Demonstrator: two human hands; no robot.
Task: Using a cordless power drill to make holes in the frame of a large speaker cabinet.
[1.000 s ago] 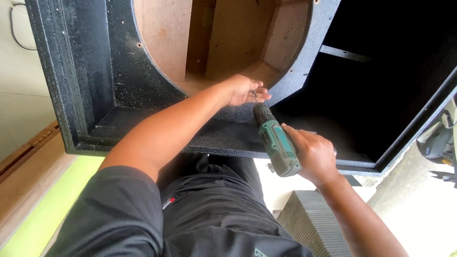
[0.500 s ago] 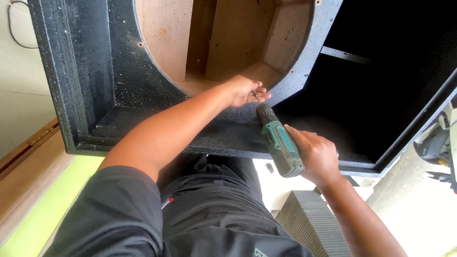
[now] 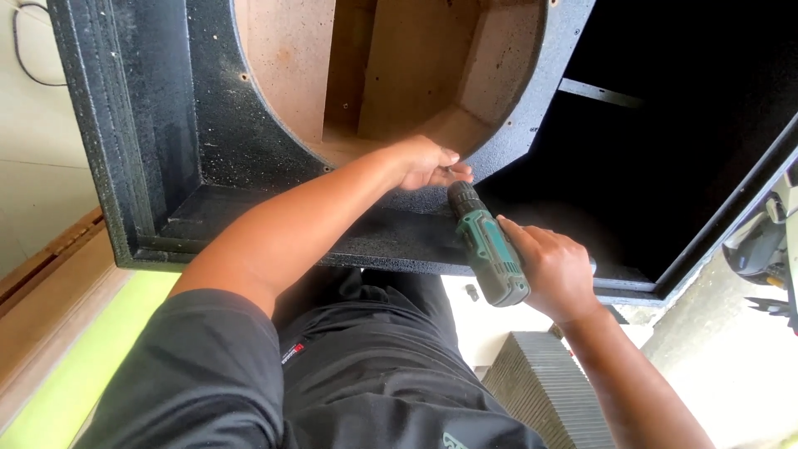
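The right hand [image 3: 555,270] is wrapped around the grip of a green cordless drill [image 3: 489,248], whose dark chuck points up and away toward the black textured panel of a speaker cabinet [image 3: 208,125]. The drill's nose sits just below the left hand [image 3: 428,162], which reaches across from the left with its forearm stretched over the cabinet's lower lip. The fingers [image 3: 455,173] of that hand are pinched together right at the drill's tip, against the panel's edge beside the large round cutout [image 3: 391,75]; whatever small thing they pinch is too small to make out. Through the cutout shows bare brown wood inside the box. To the right, the cabinet opens into a deep black compartment crossed by a thin pale brace [image 3: 600,93]. The person wears a dark shirt and dark trousers. Below the cabinet lies a grey ribbed mat [image 3: 544,387], and at the left a yellow-green strip [image 3: 91,357] runs beside a wooden edge.
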